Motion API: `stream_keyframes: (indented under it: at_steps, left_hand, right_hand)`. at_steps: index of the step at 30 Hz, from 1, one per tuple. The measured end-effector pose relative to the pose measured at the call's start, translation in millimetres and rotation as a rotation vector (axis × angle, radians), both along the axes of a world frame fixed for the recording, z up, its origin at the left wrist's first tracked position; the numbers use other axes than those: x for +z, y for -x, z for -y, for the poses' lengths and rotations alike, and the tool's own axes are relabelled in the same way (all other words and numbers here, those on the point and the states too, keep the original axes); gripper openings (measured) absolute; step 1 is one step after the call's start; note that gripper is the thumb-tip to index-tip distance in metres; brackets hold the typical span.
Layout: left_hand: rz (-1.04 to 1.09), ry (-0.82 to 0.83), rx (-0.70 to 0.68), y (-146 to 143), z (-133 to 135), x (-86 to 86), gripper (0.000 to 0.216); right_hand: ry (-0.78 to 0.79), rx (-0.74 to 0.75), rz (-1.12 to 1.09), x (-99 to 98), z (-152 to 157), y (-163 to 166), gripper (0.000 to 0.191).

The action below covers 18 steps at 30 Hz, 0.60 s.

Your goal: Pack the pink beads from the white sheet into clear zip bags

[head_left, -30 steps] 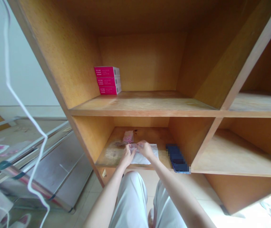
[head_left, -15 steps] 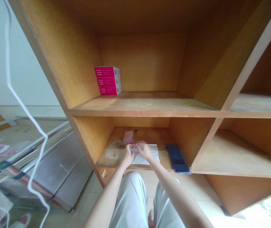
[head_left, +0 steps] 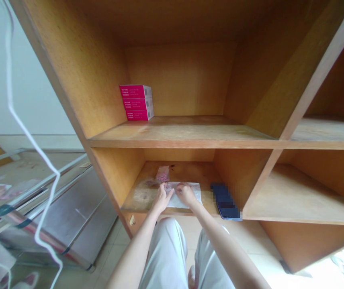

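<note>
My left hand (head_left: 161, 198) is over the left end of a white sheet (head_left: 194, 189) on the lower shelf. Its fingers and thumb hold what looks like a small clear plastic bag (head_left: 168, 186) with a pinkish tint. My right hand (head_left: 186, 195) is above the middle of the sheet, its fingers curled together and pointing down. Whatever those fingertips hold is too small to make out. Just beyond my left hand lies a small clear packet of pink beads (head_left: 162, 173).
Three pink boxes (head_left: 136, 103) are stacked on the upper shelf (head_left: 187, 132). A dark, partly blurred phone-like object (head_left: 226, 202) lies right of the sheet. Wooden dividers (head_left: 262, 182) bound the compartment. A metal-framed cart (head_left: 78, 208) and a white cable (head_left: 47, 160) are at left.
My right hand has drawn away from my left, slightly right and nearer to me, its fingers now over the sheet. The left hand has stayed almost in place.
</note>
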<state>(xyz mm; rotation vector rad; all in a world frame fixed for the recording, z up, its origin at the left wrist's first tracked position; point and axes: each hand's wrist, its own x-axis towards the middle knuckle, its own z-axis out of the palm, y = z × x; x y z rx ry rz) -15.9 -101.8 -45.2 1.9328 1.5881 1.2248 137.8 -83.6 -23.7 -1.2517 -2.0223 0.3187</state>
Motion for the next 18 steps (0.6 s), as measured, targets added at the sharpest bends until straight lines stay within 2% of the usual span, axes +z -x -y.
stream_keyframes:
  at_steps: [7,13,18]
  left_hand:
    - [0.022,-0.002,-0.029,0,-1,0.4,0.039]
    - [0.056,0.023,-0.066,-1,2,7.3,0.034]
    - [0.072,0.023,-0.075,0,4,7.4,0.033]
  right_hand:
    - [-0.064,0.009,-0.372,16.4,-8,15,0.011]
    - [-0.024,0.11,-0.34,19.2,-5,31,0.023]
    - [0.006,0.119,-0.31,18.5,3,30,0.026]
